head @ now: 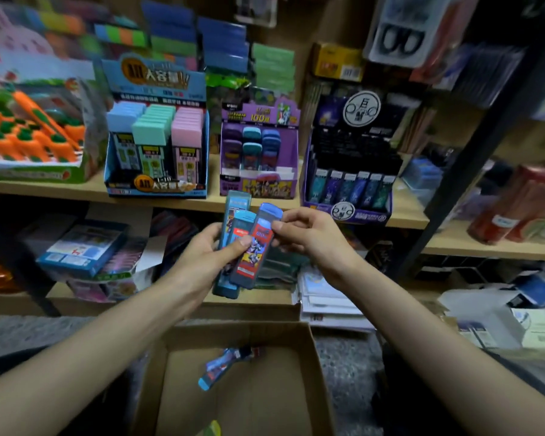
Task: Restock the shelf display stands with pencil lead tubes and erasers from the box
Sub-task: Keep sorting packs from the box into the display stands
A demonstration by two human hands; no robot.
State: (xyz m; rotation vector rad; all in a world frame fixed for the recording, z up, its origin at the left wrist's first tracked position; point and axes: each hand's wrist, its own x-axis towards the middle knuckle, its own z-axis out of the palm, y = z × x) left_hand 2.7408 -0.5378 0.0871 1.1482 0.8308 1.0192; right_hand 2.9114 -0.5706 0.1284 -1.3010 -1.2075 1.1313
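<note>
Above the box [309, 366]: the left hand [202, 256] and the right hand [312, 237] meet in front of the shelf [60, 190] edge, over the open cardboard.
Left hand: fingers curled round a fan of three lead tubes [236, 202], with the thumb pressed across their fronts. The tubes stand roughly upright, caps up.
Right hand: fingers [291, 217] and thumb pinch the blue cap end of the red-labelled tube [258, 247]. It is the rightmost of the fan, and the left hand grips it too.
Box floor: one loose tube [224, 365] lies tilted near the far wall. A yellow-green item shows at the bottom edge of the view, too cut off to identify.
Purple display stand [258, 184]: on the shelf directly behind the hands, holding tubes with purple, teal and blue caps.
Blue display stand [156, 184]: just left of the purple one, with three columns of blue, mint and pink packs.
Dark display stand [348, 212]: just right of the purple one, with a front row of blue and teal tubes.
Carrot display [29, 133]: far left on the same shelf, full of orange carrot-shaped items.
</note>
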